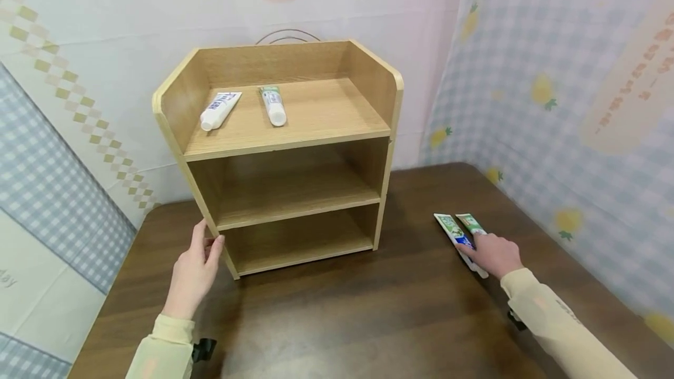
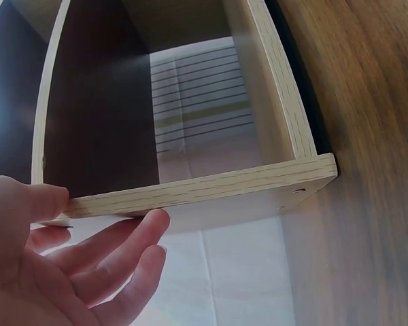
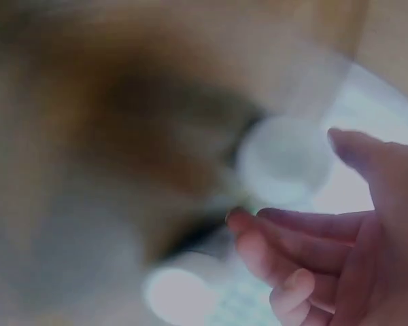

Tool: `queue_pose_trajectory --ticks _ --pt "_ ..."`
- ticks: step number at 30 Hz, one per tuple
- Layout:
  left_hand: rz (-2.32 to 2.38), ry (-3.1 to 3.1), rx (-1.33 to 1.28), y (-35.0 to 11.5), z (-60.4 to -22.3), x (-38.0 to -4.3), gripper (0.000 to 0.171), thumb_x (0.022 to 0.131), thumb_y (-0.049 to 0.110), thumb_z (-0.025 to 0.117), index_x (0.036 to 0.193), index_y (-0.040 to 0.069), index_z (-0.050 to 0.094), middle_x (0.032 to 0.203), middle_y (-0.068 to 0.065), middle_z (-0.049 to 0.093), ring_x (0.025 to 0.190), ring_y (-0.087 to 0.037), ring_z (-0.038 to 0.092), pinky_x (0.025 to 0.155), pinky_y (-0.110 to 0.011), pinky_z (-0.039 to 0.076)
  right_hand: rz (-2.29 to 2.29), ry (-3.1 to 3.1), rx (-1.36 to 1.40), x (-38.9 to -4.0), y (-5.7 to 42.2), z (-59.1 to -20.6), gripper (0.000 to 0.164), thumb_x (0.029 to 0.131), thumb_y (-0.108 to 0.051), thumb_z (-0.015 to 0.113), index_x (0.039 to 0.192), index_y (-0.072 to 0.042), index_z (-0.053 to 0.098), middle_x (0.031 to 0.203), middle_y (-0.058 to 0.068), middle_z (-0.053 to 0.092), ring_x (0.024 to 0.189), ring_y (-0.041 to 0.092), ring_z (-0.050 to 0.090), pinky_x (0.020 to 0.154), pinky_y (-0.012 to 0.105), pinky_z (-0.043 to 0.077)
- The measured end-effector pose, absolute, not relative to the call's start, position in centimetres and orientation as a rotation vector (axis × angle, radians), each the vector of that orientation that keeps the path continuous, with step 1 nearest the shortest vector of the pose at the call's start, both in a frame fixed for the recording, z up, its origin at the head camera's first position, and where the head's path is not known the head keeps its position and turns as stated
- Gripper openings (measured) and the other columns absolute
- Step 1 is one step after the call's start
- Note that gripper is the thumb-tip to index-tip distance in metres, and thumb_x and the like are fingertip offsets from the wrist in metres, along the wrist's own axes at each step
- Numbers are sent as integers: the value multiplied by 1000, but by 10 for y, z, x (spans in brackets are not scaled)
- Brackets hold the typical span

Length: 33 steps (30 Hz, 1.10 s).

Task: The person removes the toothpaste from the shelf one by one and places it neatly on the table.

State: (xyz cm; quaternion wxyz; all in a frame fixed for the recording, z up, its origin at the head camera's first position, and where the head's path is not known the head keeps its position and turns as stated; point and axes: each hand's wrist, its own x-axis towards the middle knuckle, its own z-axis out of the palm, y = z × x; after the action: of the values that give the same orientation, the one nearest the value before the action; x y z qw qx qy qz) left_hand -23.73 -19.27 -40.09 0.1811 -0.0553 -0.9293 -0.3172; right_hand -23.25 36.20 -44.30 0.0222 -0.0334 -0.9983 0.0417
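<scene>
A small wooden shelf unit [image 1: 300, 215] stands on the brown table. My left hand [image 1: 193, 271] grips its left side panel near the bottom compartment. The left wrist view has the thumb at the panel's front edge [image 2: 190, 190] and the fingers along its outer face. On the table to the right, my right hand [image 1: 495, 255] is over two toothpaste tubes, a green, white and blue one [image 1: 450, 228] and a green-topped one [image 1: 470, 224]. In the blurred right wrist view, thumb and fingers are spread apart near a round white cap [image 3: 285, 159].
On the shelf's top board lie two more tubes, a white one [image 1: 220, 111] at left and a green-and-white one [image 1: 273, 106] beside it. Patterned cloth [image 1: 542, 75] hangs behind the table and along its right side.
</scene>
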Motion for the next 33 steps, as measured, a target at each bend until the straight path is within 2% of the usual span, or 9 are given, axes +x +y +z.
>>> queue_pose_trajectory --ticks 4,9,11,17,25,33 --pt "-896 -2621 -143 -190 -401 -236 48 95 36 38 137 16 26 103 -20 65 86 -36 63 67 -49 45 134 -3025 -33 -224 343 -415 39 86 -44 51 69 -9 50 51 2 44 43 17 41 38 31 27" --pt "-878 -2600 -137 -187 -402 -236 45 95 33 39 135 17 28 99 -18 66 79 -34 64 65 -48 44 182 -2887 203 -214 294 -364 25 86 -38 54 78 -15 60 51 -7 48 44 8 42 38 27 28" --pt "-869 -2602 -145 -185 -402 -237 45 95 33 39 135 17 28 100 -19 66 79 -35 64 65 -49 44 194 -2810 303 -212 272 -343 21 85 -37 55 75 -19 60 50 -10 46 44 6 41 38 25 28" --pt "-869 -2622 -144 -185 -403 -236 44 95 33 37 135 16 27 102 -20 65 83 -37 63 67 -51 44 146 -2611 519 -215 218 -285 30 85 -35 55 61 -19 47 46 -9 34 41 8 33 39 24 23" --pt "-872 -2602 -101 -186 -399 -234 41 95 30 38 132 13 29 100 -18 65 78 -35 63 65 -49 43 204 -2565 670 -238 169 -201 27 87 -36 52 67 -19 57 52 -6 49 47 10 43 44 26 32" --pt "-907 -2634 -87 -186 -398 -233 43 96 34 36 134 15 28 103 -18 64 85 -36 63 69 -50 44 86 -2648 588 -263 130 -158 30 86 -38 46 68 -20 61 63 -2 57 60 17 52 46 31 37"
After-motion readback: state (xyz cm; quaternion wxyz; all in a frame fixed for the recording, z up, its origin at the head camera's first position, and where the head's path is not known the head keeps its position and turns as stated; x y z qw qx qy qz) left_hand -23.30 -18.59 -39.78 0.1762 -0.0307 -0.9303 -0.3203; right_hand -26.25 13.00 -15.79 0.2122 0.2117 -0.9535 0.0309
